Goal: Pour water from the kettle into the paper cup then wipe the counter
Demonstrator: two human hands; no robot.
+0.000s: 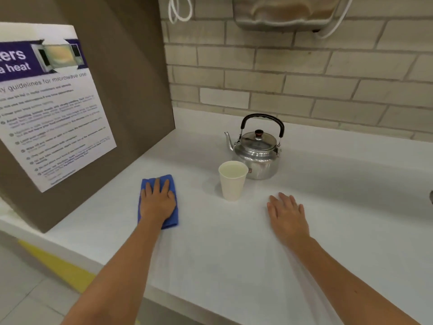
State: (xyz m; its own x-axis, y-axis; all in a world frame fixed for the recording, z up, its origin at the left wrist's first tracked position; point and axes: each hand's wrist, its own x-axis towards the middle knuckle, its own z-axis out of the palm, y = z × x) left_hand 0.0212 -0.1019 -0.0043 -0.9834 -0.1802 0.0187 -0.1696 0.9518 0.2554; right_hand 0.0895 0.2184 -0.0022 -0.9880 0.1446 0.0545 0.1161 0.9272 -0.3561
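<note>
A small silver kettle [256, 151] with a black arched handle stands upright near the back of the white counter [210, 254], spout pointing left. Just in front of it stands a white paper cup [232, 181] with liquid inside. A folded blue cloth [172, 219] lies flat on the counter to the cup's left. My left hand [158, 202] presses palm-down on the cloth, fingers spread over it. My right hand [287, 214] rests flat on the bare counter to the right of the cup, fingers apart, holding nothing.
A brown side panel [131, 90] with a microwave guideline poster [46, 109] borders the counter on the left. A brick wall [304, 78] runs along the back, with a wall-mounted metal unit [283, 12] above. The counter's front edge drops to a tiled floor with yellow tape [58, 266].
</note>
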